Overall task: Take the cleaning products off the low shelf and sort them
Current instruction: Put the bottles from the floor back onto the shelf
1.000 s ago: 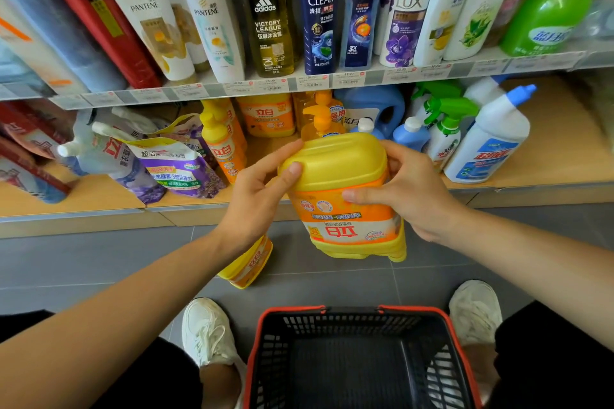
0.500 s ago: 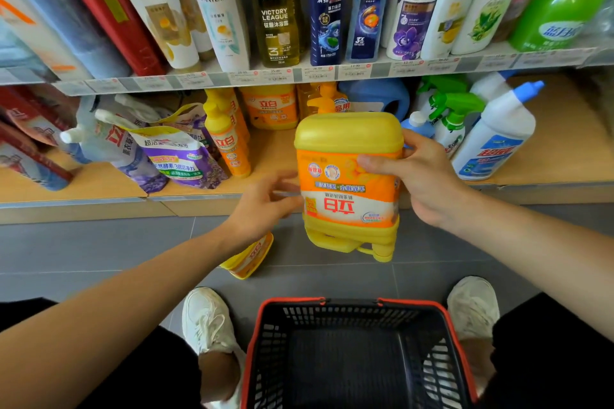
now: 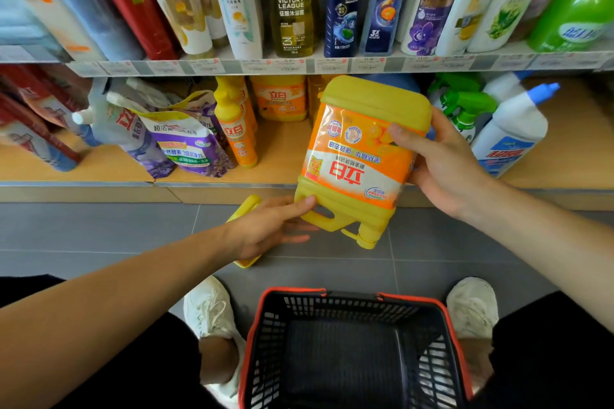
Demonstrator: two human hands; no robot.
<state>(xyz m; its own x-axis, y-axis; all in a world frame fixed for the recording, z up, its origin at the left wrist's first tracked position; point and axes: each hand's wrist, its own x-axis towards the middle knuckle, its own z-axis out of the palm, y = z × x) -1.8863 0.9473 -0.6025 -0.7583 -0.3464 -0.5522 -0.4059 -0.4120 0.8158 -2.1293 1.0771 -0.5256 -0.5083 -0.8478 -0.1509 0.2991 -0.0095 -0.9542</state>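
Note:
A big yellow detergent jug [image 3: 352,156] with an orange label hangs upside down in front of the low shelf [image 3: 282,156], cap end pointing down. My right hand [image 3: 442,169] grips its right side, thumb across the label. My left hand [image 3: 269,229] reaches under the jug's lower left corner, thumb touching it, fingers straight. On the low shelf stand slim yellow bottles [image 3: 236,129], purple refill pouches [image 3: 189,143], green spray bottles [image 3: 465,106] and a white bottle with a blue cap [image 3: 511,129].
A black shopping basket with a red rim [image 3: 352,292] sits on the grey floor between my white shoes. A yellow bottle [image 3: 246,206] lies on the floor, partly hidden behind my left hand. The upper shelf [image 3: 299,65] holds several shampoo bottles.
The jug has tilted and moved right and slightly up in my right hand. My left hand dropped from the jug's side to its lower corner. The view came closer.

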